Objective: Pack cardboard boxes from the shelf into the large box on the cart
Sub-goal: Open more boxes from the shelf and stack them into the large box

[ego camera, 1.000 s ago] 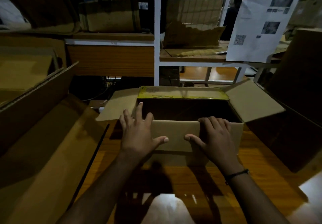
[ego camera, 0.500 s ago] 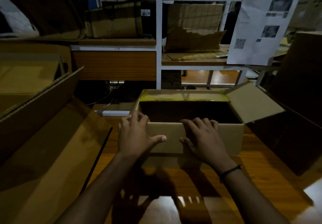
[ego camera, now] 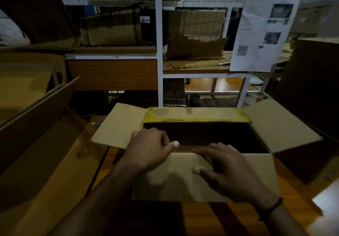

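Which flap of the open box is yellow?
The far flap, along the shelf side: yellow with print. The left flap, right flap and near flap are plain brown.

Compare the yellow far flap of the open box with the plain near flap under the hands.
The far flap is yellow with print and a round stamp; the near flap is plain brown. The near flap has the left hand and right hand on it; the far flap is untouched. Both are folded outward from the same open box.

Tan box (ego camera: 201, 177), yellow far flap (ego camera: 198, 117)
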Available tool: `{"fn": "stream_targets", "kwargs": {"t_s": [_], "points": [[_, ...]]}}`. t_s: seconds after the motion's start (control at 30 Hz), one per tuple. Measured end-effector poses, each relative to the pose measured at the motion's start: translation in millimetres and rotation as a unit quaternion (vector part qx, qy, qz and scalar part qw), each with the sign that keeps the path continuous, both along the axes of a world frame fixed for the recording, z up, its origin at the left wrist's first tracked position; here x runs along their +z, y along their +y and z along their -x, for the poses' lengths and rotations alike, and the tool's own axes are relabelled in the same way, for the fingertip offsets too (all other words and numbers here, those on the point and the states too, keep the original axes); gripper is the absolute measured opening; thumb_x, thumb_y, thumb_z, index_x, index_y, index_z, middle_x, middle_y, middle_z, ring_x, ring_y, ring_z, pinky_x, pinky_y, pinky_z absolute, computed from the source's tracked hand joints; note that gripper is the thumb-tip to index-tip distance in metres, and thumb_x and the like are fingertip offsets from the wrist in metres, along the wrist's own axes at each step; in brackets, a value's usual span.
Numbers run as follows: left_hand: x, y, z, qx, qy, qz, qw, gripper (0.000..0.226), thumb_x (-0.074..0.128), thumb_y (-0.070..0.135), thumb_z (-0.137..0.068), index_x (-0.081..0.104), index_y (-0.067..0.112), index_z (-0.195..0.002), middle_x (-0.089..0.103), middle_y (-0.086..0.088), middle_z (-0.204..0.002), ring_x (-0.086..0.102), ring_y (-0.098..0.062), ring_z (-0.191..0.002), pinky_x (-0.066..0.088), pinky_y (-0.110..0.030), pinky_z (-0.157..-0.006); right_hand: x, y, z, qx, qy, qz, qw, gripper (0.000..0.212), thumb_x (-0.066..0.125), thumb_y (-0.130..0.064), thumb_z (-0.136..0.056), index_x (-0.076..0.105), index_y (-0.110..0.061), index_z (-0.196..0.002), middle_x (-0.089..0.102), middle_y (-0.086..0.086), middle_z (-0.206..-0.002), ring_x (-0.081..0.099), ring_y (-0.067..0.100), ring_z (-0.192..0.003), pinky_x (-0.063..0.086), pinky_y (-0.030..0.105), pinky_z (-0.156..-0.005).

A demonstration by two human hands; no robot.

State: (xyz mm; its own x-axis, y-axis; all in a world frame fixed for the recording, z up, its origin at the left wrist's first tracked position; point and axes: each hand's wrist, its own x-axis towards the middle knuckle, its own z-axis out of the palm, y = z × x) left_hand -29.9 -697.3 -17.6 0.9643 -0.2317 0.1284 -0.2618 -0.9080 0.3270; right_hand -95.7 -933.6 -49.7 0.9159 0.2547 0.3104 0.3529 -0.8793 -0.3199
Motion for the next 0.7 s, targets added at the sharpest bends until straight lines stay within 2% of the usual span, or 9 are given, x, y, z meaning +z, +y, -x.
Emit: {"fn": "stream_targets", "kwargs": {"t_s": [0.07, 0.13, 0.2, 0.3, 0.4, 0.47, 0.53, 0.6, 0.7], "points": [[6.3, -10.6, -13.2, -0.026, 0.039, 0.000, 0.999, 0.029, 0.058, 0.063, -0.094, 0.066, 0.035, -0.092, 0.065, 0.014, -0.090, 0.058, -0.002, -0.084, 0.052, -0.030, -0.078, 17.7, 1.5, -5.3, -0.017, 0.032, -0.085, 0.996, 0.028, 0.057, -0.059, -0.093, 0.062, -0.048, -0.118, 0.058, -0.027, -0.107, 0.053, -0.006, -0.100, 0.053, 0.024, -0.080], [14.6, -19.9, -29.2, -0.040, 0.057, -0.044, 0.997, 0.031, 0.061, 0.060, -0.094, 0.069, 0.031, -0.104, 0.068, 0.010, -0.096, 0.061, -0.007, -0.085, 0.054, -0.032, -0.073, 31.2, -1.1, -21.6, -0.039, 0.037, -0.098, 0.994, 0.025, 0.061, -0.049, -0.096, 0.065, -0.042, -0.120, 0.061, -0.023, -0.110, 0.057, -0.003, -0.099, 0.056, 0.028, -0.082], [24.7, -26.3, -40.8, -0.048, 0.048, -0.082, 0.994, 0.038, 0.061, 0.058, -0.095, 0.068, 0.028, -0.117, 0.069, 0.005, -0.105, 0.062, -0.012, -0.090, 0.055, -0.034, -0.074, 38.7, -7.2, -42.8, -0.060, 0.041, -0.056, 0.996, 0.030, 0.064, -0.044, -0.096, 0.065, -0.036, -0.125, 0.062, -0.018, -0.118, 0.058, 0.001, -0.105, 0.056, 0.029, -0.087], [47.3, -29.7, -49.3, -0.050, 0.004, -0.066, 0.997, 0.039, 0.062, 0.050, -0.098, 0.063, 0.028, -0.129, 0.067, 0.002, -0.115, 0.061, -0.012, -0.096, 0.050, -0.031, -0.073, 46.2, -15.3, -73.1, -0.078, 0.032, 0.008, 0.996, 0.041, 0.067, -0.041, -0.096, 0.060, -0.031, -0.135, 0.058, -0.011, -0.131, 0.058, 0.008, -0.114, 0.055, 0.029, -0.092], [69.9, -34.3, -65.3, -0.033, -0.047, -0.055, 0.997, 0.043, 0.062, 0.045, -0.099, 0.056, 0.027, -0.138, 0.064, -0.002, -0.124, 0.062, -0.019, -0.107, 0.053, -0.035, -0.081, 60.0, -17.1, -102.2, -0.088, -0.008, 0.066, 0.994, 0.052, 0.069, -0.033, -0.096, 0.052, -0.028, -0.145, 0.052, -0.007, -0.141, 0.056, 0.015, -0.124, 0.052, 0.028, -0.097], [73.6, -42.3, -85.3, -0.025, -0.057, -0.056, 0.997, 0.041, 0.063, 0.037, -0.099, 0.056, 0.026, -0.138, 0.063, -0.003, -0.125, 0.062, -0.021, -0.108, 0.056, -0.039, -0.085, 68.5, -15.6, -128.1, -0.086, -0.039, 0.110, 0.989, 0.054, 0.068, -0.026, -0.096, 0.050, -0.025, -0.147, 0.051, -0.002, -0.145, 0.055, 0.019, -0.127, 0.051, 0.031, -0.099], [66.8, -52.6, -106.0, -0.020, -0.056, -0.060, 0.996, 0.034, 0.063, 0.025, -0.098, 0.058, 0.026, -0.133, 0.064, -0.003, -0.119, 0.063, -0.021, -0.101, 0.058, -0.041, -0.084, 69.9, -12.1, -155.6, -0.073, -0.052, 0.133, 0.987, 0.048, 0.068, -0.023, -0.096, 0.055, -0.024, -0.142, 0.056, 0.002, -0.138, 0.057, 0.019, -0.119, 0.054, 0.031, -0.094], [53.4, -60.2, -122.9, -0.013, -0.059, -0.061, 0.996, 0.030, 0.063, 0.016, -0.097, 0.061, 0.025, -0.126, 0.063, -0.003, -0.111, 0.061, -0.020, -0.094, 0.058, -0.038, -0.079, 62.2, -6.2, -176.9, -0.066, -0.056, 0.139, 0.987, 0.039, 0.068, -0.021, -0.095, 0.060, -0.023, -0.134, 0.059, 0.003, -0.128, 0.058, 0.019, -0.112, 0.054, 0.029, -0.088], [24.2, -62.4, -139.2, -0.016, -0.077, -0.042, 0.996, 0.021, 0.059, 0.012, -0.097, 0.063, 0.025, -0.114, 0.066, -0.003, -0.108, 0.058, -0.020, -0.089, 0.049, -0.034, -0.068, 40.1, 1.8, -193.7, -0.086, -0.076, 0.153, 0.982, 0.031, 0.068, -0.020, -0.095, 0.063, -0.020, -0.125, 0.060, 0.005, -0.123, 0.058, 0.021, -0.109, 0.054, 0.033, -0.088]]}}
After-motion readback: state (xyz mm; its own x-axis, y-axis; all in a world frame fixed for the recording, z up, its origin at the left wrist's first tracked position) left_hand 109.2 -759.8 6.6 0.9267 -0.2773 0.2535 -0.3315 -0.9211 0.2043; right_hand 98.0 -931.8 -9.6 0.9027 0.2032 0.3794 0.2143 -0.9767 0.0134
